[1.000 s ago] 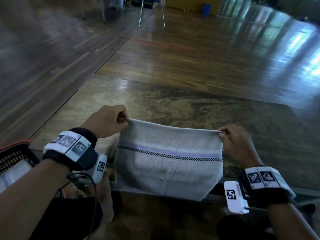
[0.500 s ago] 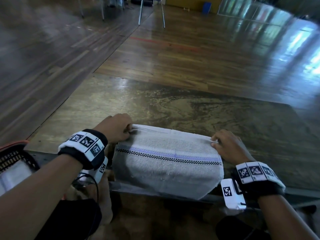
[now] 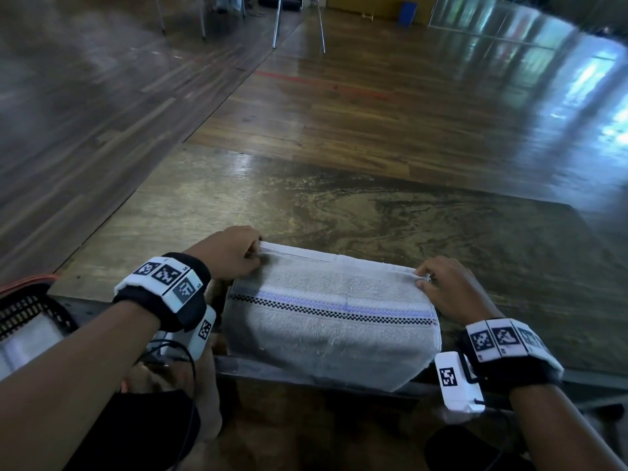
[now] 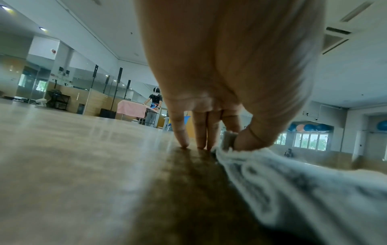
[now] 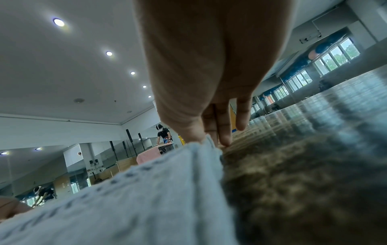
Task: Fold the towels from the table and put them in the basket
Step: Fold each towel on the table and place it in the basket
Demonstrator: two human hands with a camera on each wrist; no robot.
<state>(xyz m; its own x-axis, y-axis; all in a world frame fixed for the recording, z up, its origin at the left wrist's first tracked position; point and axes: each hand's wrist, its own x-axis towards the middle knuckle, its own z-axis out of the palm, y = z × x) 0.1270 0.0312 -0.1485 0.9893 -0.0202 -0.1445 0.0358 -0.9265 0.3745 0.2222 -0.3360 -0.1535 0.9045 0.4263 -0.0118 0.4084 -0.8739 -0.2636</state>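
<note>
A grey towel point(image 3: 326, 321) with a lilac stripe and a black checked line lies folded on the table point(image 3: 339, 205), its near part hanging over the front edge. My left hand point(image 3: 234, 253) pinches the towel's far left corner point(image 4: 228, 140) between thumb and forefinger, other fingertips on the tabletop. My right hand point(image 3: 441, 287) pinches the far right corner point(image 5: 207, 144) the same way. The basket point(image 3: 30, 321), black mesh with an orange rim, sits low at the left with pale folded cloth inside.
The marbled brown tabletop point(image 4: 73, 165) stretches beyond the towel. Wooden floor point(image 3: 373, 96) lies past it, with metal chair legs point(image 3: 299, 25) far off. Another person point(image 4: 155, 106) works at a table with a pink cloth in the distance.
Both hands have brought the towel's held edge down from mid-air onto the table. The towel now lies flat, folded over itself, with the corners still pinched.
</note>
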